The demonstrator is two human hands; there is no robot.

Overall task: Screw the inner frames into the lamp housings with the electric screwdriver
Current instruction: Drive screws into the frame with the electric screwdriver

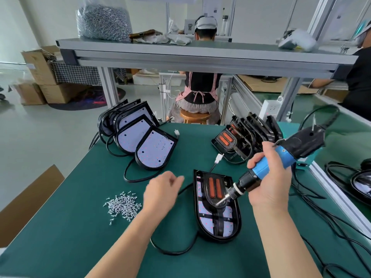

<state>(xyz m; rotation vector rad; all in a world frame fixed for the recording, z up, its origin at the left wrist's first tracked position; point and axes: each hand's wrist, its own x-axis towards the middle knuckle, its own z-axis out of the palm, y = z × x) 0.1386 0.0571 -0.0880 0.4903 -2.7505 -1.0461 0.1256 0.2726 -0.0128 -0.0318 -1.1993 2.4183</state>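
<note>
Left hand, blurred, curls loosely between the screws and the lamp housing; its hold is unclear. Right hand grips the electric screwdriver, bit over the inner frame; fastening seems underway, next screw needs seating.

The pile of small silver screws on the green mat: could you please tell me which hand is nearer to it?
Left. The left hand is just right of the silver screw pile; the right hand grips the blue electric screwdriver beyond the black lamp housing.
</note>
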